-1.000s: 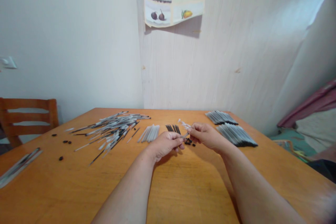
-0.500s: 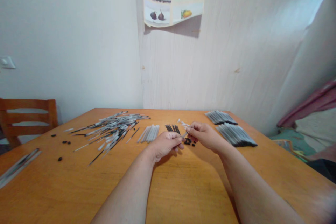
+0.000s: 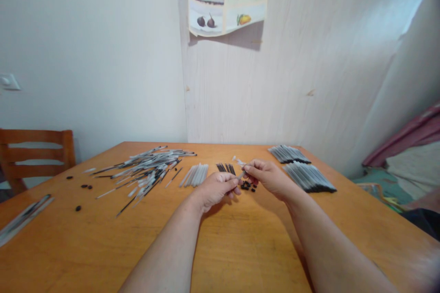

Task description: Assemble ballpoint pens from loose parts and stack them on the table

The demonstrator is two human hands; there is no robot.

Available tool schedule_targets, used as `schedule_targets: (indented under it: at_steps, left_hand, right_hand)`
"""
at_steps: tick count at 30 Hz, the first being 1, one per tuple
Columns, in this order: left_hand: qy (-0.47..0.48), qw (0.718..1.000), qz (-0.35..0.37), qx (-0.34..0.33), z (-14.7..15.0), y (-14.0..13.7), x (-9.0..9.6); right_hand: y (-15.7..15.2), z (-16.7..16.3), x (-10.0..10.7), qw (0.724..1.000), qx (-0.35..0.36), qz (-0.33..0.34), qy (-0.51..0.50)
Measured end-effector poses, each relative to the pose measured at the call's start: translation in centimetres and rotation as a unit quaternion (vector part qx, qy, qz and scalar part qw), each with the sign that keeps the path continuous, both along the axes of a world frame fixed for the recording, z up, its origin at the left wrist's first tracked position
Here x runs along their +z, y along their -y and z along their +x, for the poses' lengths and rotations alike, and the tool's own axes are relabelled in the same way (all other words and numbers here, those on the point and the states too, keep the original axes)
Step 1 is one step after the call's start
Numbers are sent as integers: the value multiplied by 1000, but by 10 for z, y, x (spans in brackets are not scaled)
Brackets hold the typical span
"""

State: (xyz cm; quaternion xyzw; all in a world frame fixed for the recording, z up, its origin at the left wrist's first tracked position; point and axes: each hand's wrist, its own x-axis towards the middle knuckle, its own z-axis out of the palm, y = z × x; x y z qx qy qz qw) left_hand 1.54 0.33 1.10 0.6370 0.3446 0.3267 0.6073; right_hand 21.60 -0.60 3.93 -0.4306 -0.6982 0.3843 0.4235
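My left hand (image 3: 222,187) is closed around a thin pen (image 3: 241,176), most of it hidden by the fingers. At the pen's upper right end, my right hand (image 3: 259,171) pinches with thumb and forefinger; any small part between these fingertips is hidden. Just below the fingers lie several small black plugs (image 3: 245,187). Behind the hands are a row of dark ink refills (image 3: 225,168) and a few small white caps (image 3: 238,160). Left of my left hand, clear white pen barrels (image 3: 195,175) lie side by side.
A loose heap of pen parts (image 3: 147,167) spreads over the left of the wooden table (image 3: 230,247). Two stacks of black-ended pens (image 3: 309,176) lie at the right. Several black pieces (image 3: 78,208) and a clear packet (image 3: 25,219) are far left, near a chair (image 3: 36,153).
My right hand's fingertips have shifted slightly at the pen's end, and the white caps behind them show more separately. My left hand keeps its place and hold.
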Motion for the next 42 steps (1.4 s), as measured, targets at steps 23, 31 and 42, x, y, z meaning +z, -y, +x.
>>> schedule_targets:
  at_steps: [23, 31, 42]
  left_hand:
    - [12, 1000, -13, -17, -1, 4, 5]
    - [-75, 983, 132, 103, 5, -4, -3]
    - [-5, 1000, -2, 10, 3, 5, 5]
  right_hand:
    - [-7, 3, -5, 988, -8, -67, -140]
    - [-7, -9, -8, 983, -58, -86, -150]
    - [-11, -4, -8, 976, -59, -79, -196]
